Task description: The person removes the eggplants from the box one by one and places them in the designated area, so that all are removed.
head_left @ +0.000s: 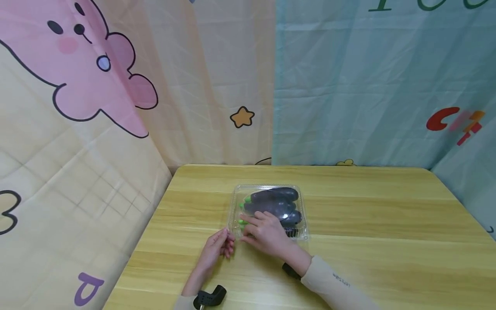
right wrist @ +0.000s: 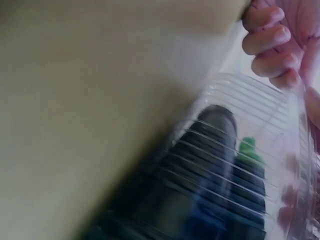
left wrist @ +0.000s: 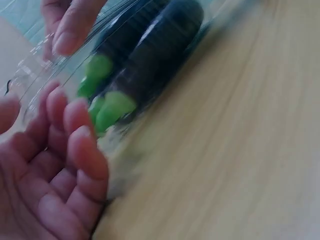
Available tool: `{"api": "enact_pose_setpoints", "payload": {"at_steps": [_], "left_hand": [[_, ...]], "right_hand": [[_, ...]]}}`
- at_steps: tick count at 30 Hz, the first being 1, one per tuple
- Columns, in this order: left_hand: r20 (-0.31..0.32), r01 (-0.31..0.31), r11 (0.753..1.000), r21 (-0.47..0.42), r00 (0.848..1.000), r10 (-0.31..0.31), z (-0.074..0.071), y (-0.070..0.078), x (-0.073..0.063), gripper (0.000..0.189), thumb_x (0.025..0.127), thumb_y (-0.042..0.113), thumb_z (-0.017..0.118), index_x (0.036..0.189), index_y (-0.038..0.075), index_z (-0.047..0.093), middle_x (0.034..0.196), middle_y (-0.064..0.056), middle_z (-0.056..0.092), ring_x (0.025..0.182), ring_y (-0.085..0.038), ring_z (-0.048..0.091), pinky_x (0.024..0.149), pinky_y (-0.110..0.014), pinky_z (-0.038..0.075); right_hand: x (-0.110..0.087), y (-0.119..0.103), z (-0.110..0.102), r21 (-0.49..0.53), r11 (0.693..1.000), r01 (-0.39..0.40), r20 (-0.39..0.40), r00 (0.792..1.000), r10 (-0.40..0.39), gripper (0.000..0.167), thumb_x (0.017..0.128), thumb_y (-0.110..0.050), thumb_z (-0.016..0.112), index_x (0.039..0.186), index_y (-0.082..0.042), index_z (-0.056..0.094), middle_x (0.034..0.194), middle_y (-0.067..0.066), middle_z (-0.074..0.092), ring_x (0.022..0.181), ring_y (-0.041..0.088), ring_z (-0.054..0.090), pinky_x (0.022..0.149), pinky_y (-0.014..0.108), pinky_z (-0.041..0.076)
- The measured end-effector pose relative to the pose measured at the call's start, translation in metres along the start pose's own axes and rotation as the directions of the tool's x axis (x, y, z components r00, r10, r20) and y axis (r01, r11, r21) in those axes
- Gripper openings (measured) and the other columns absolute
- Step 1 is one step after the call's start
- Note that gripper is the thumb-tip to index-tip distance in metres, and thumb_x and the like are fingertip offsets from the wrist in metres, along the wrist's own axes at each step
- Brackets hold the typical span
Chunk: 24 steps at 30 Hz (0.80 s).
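Clear container (head_left: 267, 187), eggplants (head_left: 271, 207) inside; left grip (head_left: 216, 246) pinches its near corner, right grip (head_left: 267, 231) loosely spread over it.

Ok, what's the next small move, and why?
Probably pinch the near-left corner of the clear rectangular plastic box firmly with the left grip: it sits right at that corner, and the right grip lies over the top, above the dark oblong eggplants, placed to steady it.

Eggplants (head_left: 271, 208) in container (head_left: 234, 202) on table (head_left: 368, 224)

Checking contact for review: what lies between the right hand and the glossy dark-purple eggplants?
A clear rectangular plastic lid, visible in the head view.
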<state>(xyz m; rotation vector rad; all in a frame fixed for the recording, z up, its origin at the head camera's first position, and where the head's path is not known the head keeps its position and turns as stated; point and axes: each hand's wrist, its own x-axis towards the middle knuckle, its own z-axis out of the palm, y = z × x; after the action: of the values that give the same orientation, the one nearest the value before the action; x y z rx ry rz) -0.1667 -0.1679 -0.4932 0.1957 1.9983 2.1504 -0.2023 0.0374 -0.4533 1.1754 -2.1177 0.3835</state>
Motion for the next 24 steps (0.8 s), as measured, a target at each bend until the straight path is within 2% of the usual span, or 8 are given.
{"api": "enact_pose_setpoints", "payload": {"at_steps": [5, 8, 12, 18, 24], "left_hand": [[0.142, -0.022, 0.998, 0.058, 0.990, 0.013, -0.015, 0.001, -0.002, 0.048, 0.105, 0.027, 0.037, 0.113, -0.018, 0.050, 0.094, -0.014, 0.056, 0.075, -0.014, 0.057, 0.064, -0.023, 0.049], [0.182, -0.030, 0.995, 0.091, 0.983, 0.013, -0.019, 0.001, -0.002, 0.043, 0.103, 0.024, 0.042, 0.116, -0.016, 0.052, 0.098, -0.018, 0.056, 0.078, -0.015, 0.058, 0.066, -0.024, 0.050], [0.187, -0.058, 0.990, 0.126, 0.982, 0.034, -0.020, -0.003, -0.001, 0.035, 0.100, 0.018, 0.049, 0.114, -0.013, 0.055, 0.097, -0.018, 0.059, 0.079, -0.015, 0.059, 0.066, -0.024, 0.050], [0.173, -0.124, 0.984, 0.125, 0.980, 0.101, -0.019, -0.006, 0.000, 0.030, 0.097, 0.014, 0.054, 0.110, -0.013, 0.057, 0.092, -0.016, 0.062, 0.077, -0.013, 0.059, 0.064, -0.022, 0.050], [0.133, -0.098, 0.988, 0.121, 0.988, 0.082, -0.015, -0.006, 0.000, 0.029, 0.096, 0.014, 0.056, 0.108, -0.012, 0.059, 0.090, -0.015, 0.063, 0.076, -0.013, 0.058, 0.063, -0.021, 0.049]], "right_hand": [[-0.003, -0.001, 0.003, 0.002, 1.000, 0.023, -0.025, 0.999, -0.023, 0.018, 0.078, -0.032, 0.078, 0.075, -0.018, 0.068, 0.111, 0.004, 0.067, 0.068, 0.012, 0.050, 0.059, 0.024, 0.037], [-0.003, -0.001, 0.002, -0.004, 0.999, 0.038, -0.016, 0.999, -0.038, 0.017, 0.079, -0.030, 0.077, 0.076, -0.017, 0.067, 0.112, 0.005, 0.067, 0.068, 0.012, 0.049, 0.060, 0.025, 0.038], [-0.002, 0.000, 0.001, -0.039, 0.996, 0.076, -0.003, 0.997, -0.076, 0.018, 0.079, -0.029, 0.077, 0.075, -0.015, 0.065, 0.111, 0.006, 0.067, 0.067, 0.013, 0.050, 0.059, 0.024, 0.039], [-0.002, -0.001, 0.003, -0.189, 0.967, 0.172, 0.057, 0.985, -0.164, 0.024, 0.086, -0.030, 0.069, 0.076, -0.010, 0.060, 0.110, 0.010, 0.067, 0.070, 0.015, 0.053, 0.059, 0.024, 0.042], [-0.002, -0.001, 0.002, -0.239, 0.950, 0.199, 0.091, 0.979, -0.182, 0.023, 0.088, -0.030, 0.063, 0.078, -0.009, 0.058, 0.111, 0.010, 0.067, 0.069, 0.014, 0.050, 0.059, 0.024, 0.038]]}}
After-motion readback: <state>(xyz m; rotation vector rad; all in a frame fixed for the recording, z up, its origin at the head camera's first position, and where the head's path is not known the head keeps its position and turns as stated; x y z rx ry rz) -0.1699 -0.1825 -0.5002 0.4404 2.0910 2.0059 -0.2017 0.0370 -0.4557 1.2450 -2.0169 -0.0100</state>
